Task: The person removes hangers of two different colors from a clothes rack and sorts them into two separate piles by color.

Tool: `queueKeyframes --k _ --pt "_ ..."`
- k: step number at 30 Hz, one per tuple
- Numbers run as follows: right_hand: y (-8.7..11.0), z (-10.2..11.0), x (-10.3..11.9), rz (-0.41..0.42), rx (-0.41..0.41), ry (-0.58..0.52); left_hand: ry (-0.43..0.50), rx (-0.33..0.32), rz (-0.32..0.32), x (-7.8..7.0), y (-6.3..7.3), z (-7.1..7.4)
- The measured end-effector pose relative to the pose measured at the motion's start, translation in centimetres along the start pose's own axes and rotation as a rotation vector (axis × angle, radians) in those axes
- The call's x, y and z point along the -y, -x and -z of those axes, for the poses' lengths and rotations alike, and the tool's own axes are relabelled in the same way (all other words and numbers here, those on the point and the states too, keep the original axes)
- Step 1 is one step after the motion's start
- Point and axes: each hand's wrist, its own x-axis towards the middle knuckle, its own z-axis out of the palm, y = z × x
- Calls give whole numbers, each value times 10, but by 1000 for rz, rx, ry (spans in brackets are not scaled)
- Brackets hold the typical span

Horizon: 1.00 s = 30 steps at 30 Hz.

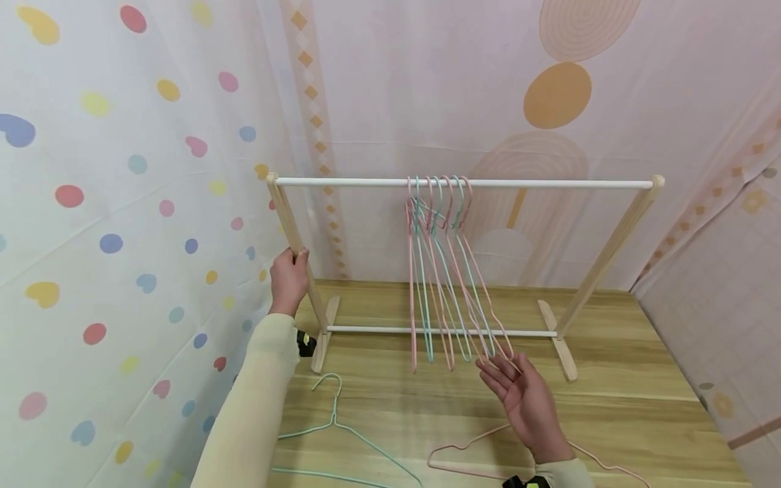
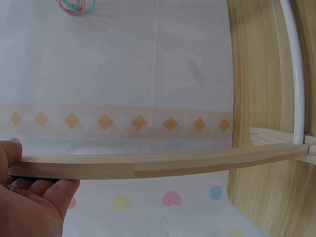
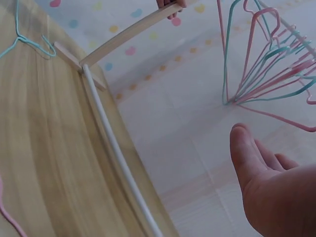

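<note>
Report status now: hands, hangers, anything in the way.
Left hand gripping wooden post. Right hand near hanging hangers, gripping nothing. Those hooked on white rail; loose green hanger, loose pink hanger on tabletop, neither apparently blocking hands.

Dotted curtain (image 1: 134, 217) beside patterned backdrop (image 1: 421, 88); wood-grain tabletop (image 1: 634, 400).

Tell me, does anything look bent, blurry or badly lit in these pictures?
Head view: soft light, no harsh glare on the table; left wrist view: the wooden post and lower white bar look bowed, likely lens distortion, as the head view shows them nearly straight; right wrist view: the scene leans diagonally, and the right hand looks slightly soft.
</note>
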Motion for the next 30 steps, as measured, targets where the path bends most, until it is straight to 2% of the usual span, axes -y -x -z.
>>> queueKeyframes --k 7,15,23,30 --pt "-12 -7 12 -11 -24 40 -4 -4 -14 1 1 0" --pt "-30 -20 27 -32 -15 186 -12 0 6 3 2 1" --pt "-35 -29 36 -65 -5 251 -5 -1 9 2 3 1" --pt "-40 -32 40 -23 -6 273 -9 -6 -2 -2 2 2"
